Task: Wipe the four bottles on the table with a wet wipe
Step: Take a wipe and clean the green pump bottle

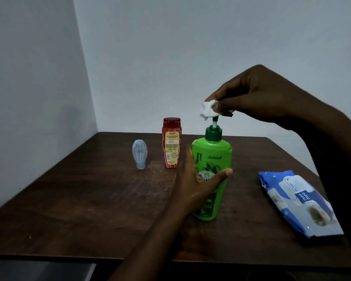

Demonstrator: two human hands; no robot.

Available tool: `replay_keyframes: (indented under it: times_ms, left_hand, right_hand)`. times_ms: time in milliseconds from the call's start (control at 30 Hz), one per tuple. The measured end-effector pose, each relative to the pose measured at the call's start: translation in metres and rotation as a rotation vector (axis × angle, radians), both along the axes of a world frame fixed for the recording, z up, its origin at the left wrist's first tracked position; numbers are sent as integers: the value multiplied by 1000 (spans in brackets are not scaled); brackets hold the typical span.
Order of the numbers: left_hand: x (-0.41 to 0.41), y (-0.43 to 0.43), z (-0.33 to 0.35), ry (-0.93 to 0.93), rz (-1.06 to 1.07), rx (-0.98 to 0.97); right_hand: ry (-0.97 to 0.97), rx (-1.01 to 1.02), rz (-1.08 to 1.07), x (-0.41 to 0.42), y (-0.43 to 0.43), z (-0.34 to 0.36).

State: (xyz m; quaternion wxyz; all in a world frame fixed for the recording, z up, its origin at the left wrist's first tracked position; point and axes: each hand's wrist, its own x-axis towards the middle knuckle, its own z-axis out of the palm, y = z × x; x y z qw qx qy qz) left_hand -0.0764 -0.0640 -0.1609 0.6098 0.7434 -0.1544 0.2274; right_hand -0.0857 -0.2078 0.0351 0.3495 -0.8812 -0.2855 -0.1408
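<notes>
- The green pump bottle (213, 159) stands upright near the middle of the table (79, 199); the left hand (195, 179) grips its body from nine o'clock, thumb curled across the front label, fingers going round the back.
- The right hand (257, 94) reaches in from three o'clock above the bottle; its fingertips pinch a crumpled wet wipe (208, 110) against the pump head (227, 114), so this hand is closed on the wipe, which sits at the nozzle end of the pump.
- The red bottle (171, 146) stands upright at about ten o'clock from the green one, just beside the left hand; whether they touch I cannot tell; the small pale bottle (139, 155) stands on its cap further out the same way, apart from both.
- A blue pack of wipes (298, 201) lies flat at four o'clock, near the table's right edge.
- Progress, as a judgement: wiping is under way on the green bottle's top; its body likely remains to be done; nothing shows whether the red and pale bottles are wiped; only three bottles are in view, so the fourth cannot be placed.
</notes>
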Motion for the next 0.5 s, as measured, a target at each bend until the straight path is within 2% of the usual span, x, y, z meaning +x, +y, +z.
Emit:
replay_keyframes:
  times_ms: [100, 267, 500]
  left_hand:
    - [-1, -1, 1, 4, -4, -3]
    - [-2, -2, 0, -3, 4, 18]
    - [-5, -1, 3, -24, 23, 30]
  right_hand:
    - [85, -39, -42, 8, 9, 12]
    - [349, -98, -14, 27, 13, 15]
    - [720, 373, 222, 41, -9, -27]
